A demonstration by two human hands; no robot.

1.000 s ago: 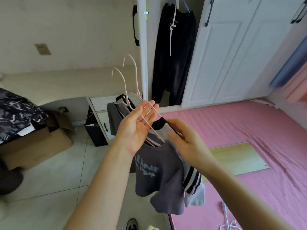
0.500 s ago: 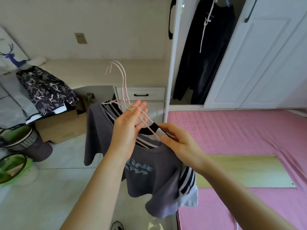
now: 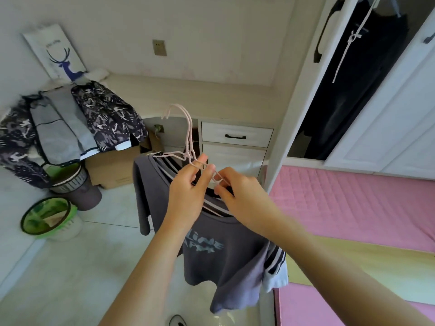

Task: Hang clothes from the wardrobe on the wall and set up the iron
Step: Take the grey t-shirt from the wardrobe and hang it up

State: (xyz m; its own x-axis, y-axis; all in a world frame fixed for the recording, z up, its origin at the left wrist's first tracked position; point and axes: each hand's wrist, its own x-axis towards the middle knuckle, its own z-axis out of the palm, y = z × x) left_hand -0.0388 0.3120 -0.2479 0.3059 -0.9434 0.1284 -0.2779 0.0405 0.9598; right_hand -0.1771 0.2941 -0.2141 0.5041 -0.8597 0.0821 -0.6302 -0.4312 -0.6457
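A person's two bare arms reach forward at chest height, seen from above. The left hand has its grip closed on the necks of two pink wire hangers, fingers curled round the wires just below the hooks, which point up and to the left. The right hand, just beside it, pinches a sloping hanger arm at the neckline of the clothes. A grey T-shirt with pale lettering hangs from the hangers in mid-air, with a striped black-and-white garment showing behind it at the collar and right sleeve. Behind the clothes are a pale worktop with white drawers beneath it. To the right stands an open white wardrobe with a dark garment hanging inside. A pink bed lies at lower right. At left, patterned clothes drape over a cardboard box, near a green basket on the floor.
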